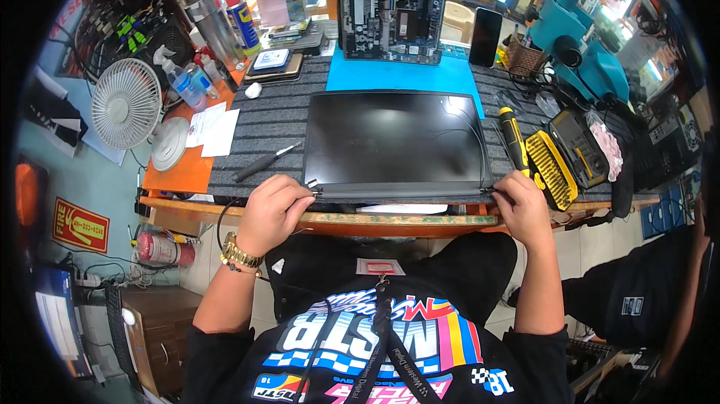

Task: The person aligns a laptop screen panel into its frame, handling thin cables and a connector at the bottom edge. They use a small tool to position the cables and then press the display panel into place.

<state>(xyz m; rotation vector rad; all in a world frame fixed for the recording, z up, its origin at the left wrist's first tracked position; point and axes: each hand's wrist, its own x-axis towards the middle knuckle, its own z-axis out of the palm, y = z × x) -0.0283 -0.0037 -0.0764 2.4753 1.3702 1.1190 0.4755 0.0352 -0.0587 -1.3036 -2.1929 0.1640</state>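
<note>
1. The screen [394,138] lies face up on the grey mat [255,130], directly in front of me, its panel stretching away beyond my fingers.
2. Its long axis runs left to right, roughly along the desk edge [405,219]; the near long side sits just inside that edge.
3. My left hand [276,207] is at the near left corner, thumb and forefinger drawn together on the left hinge [317,193].
4. My right hand [520,205] is at the near right corner, fingertips close together by the right hinge [487,190]; I cannot tell whether they grip it or only touch it.
5. Neither hand is clearly nearer: I have one at each end of the near side, with the screen's whole width between them.
6. Beyond the far side, the laptop base [394,18] stands upright on the blue mat [405,74].
7. The black screwdriver [267,163] lies left of the screen, the yellow driver [514,138] right of it.
</note>
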